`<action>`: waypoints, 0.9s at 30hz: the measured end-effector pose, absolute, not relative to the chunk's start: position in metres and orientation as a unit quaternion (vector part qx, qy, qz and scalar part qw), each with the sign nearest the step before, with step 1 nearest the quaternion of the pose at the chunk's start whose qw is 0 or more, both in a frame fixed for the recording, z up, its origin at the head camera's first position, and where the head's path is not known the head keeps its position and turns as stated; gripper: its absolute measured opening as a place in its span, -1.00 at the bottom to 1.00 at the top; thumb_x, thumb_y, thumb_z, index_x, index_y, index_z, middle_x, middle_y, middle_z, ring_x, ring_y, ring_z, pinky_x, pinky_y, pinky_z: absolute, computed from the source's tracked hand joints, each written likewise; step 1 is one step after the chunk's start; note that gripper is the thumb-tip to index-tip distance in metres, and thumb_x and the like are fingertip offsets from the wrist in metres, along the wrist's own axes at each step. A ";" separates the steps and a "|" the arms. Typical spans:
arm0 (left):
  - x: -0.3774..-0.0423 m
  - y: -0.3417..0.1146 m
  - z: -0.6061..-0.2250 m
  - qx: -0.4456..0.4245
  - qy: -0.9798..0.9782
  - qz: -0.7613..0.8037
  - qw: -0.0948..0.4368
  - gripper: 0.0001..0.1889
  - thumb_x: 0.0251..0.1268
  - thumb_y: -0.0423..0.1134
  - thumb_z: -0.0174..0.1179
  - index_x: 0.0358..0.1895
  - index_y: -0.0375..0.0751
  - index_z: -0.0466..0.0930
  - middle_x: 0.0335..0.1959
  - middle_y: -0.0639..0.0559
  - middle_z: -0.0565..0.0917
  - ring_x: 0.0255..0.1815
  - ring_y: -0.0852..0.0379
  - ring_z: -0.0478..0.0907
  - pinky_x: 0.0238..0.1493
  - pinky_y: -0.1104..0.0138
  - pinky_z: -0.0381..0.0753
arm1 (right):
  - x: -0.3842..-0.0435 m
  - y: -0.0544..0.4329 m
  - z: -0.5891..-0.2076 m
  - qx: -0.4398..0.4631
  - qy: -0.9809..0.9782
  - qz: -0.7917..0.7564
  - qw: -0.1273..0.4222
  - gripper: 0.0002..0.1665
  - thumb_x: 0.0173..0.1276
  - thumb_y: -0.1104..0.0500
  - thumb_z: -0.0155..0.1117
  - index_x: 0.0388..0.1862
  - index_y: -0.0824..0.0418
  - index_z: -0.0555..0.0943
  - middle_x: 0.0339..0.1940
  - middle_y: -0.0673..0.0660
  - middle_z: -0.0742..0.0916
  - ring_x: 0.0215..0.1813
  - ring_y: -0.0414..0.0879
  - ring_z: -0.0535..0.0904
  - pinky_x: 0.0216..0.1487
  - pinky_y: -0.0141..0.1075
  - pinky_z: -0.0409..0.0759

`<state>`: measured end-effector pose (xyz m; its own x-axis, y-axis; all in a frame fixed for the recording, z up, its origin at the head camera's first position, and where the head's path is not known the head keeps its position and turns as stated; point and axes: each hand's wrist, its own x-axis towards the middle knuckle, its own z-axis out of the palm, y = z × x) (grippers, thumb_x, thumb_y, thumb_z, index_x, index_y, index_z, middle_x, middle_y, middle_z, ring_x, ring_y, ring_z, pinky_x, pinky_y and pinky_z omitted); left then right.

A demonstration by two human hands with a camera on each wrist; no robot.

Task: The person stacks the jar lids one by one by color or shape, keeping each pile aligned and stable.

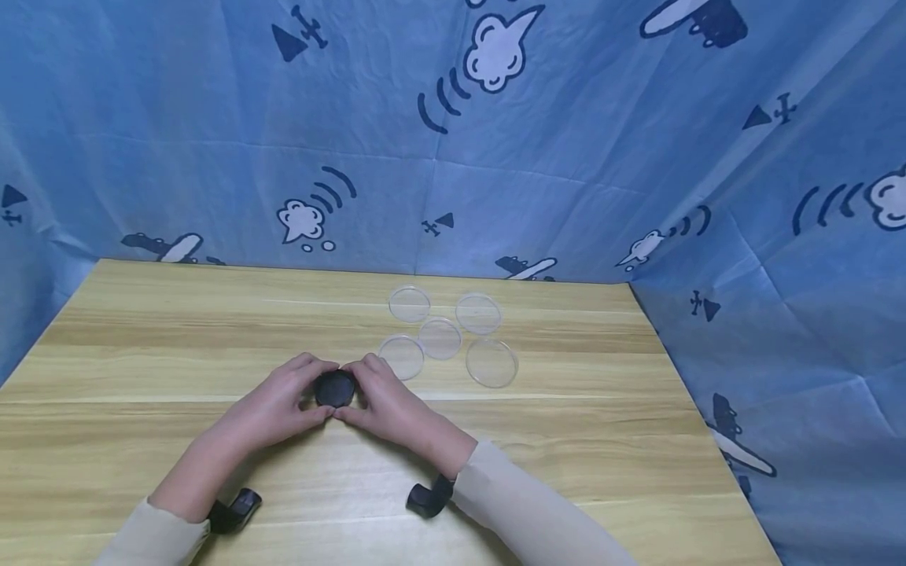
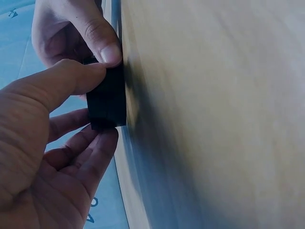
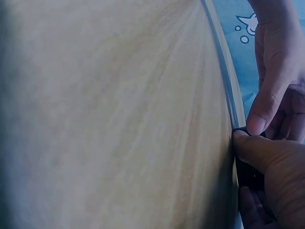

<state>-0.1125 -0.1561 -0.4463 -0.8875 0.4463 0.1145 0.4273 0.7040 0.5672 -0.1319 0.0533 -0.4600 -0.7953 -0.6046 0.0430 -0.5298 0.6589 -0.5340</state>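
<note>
A short black cylinder [image 1: 335,389] with a round, dark top sits at the table's left-centre, between my two hands. My left hand [image 1: 283,397] grips its left side, with the thumb on the near edge and the fingertips on the far edge. From the other side, my right hand [image 1: 385,397] holds it the same way, and the two thumbs meet at the near rim. In the left wrist view the cylinder's side wall [image 2: 107,100] shows dark and smooth, close against the table. The right wrist view has it mostly hidden behind fingers.
Several clear round dishes lie in a cluster beyond my right hand, among them a near right dish [image 1: 491,363] and a far left dish [image 1: 409,304]. The wooden table [image 1: 602,440] meets a blue patterned curtain [image 1: 396,157] at the back and right.
</note>
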 end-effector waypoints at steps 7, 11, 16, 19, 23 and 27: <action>-0.112 -0.155 -0.447 0.236 0.924 0.301 0.012 -0.38 0.17 -0.31 0.51 0.31 -0.38 0.56 0.04 -0.13 0.67 -0.02 0.06 0.62 0.00 0.11 0.67 | -0.131 0.054 -0.460 -0.312 0.908 -0.270 0.069 -0.36 0.36 0.00 0.53 0.29 0.26 0.57 0.06 0.11 0.64 0.08 -0.12 0.48 0.14 -0.41 0.51; -0.112 -0.155 -0.447 0.241 0.924 0.297 0.010 -0.36 0.17 -0.26 0.53 0.31 -0.41 0.55 0.04 -0.16 0.67 0.00 0.03 0.64 0.05 0.06 0.68 | -0.131 0.054 -0.460 -0.312 0.908 -0.271 0.066 -0.37 0.35 0.00 0.54 0.29 0.25 0.58 0.05 0.10 0.63 0.06 -0.14 0.46 0.13 -0.41 0.50; -0.112 -0.156 -0.448 0.239 0.928 0.286 0.015 -0.35 0.18 -0.21 0.55 0.30 -0.41 0.56 0.01 -0.14 0.67 -0.05 0.08 0.61 0.00 0.10 0.68 | -0.130 0.054 -0.460 -0.315 0.908 -0.268 0.064 -0.36 0.35 -0.02 0.54 0.29 0.24 0.57 0.05 0.10 0.63 0.04 -0.14 0.45 0.11 -0.42 0.48; -0.113 -0.156 -0.447 0.240 0.927 0.288 0.019 -0.35 0.18 -0.18 0.55 0.29 -0.41 0.56 -0.01 -0.12 0.67 -0.07 0.10 0.61 -0.01 0.11 0.68 | -0.130 0.054 -0.460 -0.314 0.909 -0.267 0.062 -0.35 0.35 -0.02 0.54 0.30 0.23 0.57 0.05 0.10 0.63 0.06 -0.13 0.46 0.14 -0.41 0.50; -0.115 -0.155 -0.448 0.240 0.925 0.292 0.021 -0.35 0.18 -0.16 0.56 0.29 -0.40 0.57 -0.02 -0.12 0.67 -0.06 0.09 0.62 0.01 0.08 0.69 | -0.130 0.054 -0.460 -0.314 0.909 -0.268 0.061 -0.35 0.36 -0.03 0.53 0.30 0.24 0.56 0.05 0.10 0.63 0.07 -0.12 0.46 0.15 -0.40 0.50; -0.116 -0.156 -0.448 0.240 0.925 0.295 0.022 -0.36 0.16 -0.17 0.57 0.26 -0.39 0.59 -0.03 -0.11 0.68 -0.05 0.07 0.64 0.04 0.06 0.69 | -0.130 0.054 -0.459 -0.312 0.910 -0.265 0.066 -0.34 0.36 -0.04 0.52 0.32 0.23 0.56 0.07 0.10 0.62 0.08 -0.13 0.46 0.17 -0.41 0.50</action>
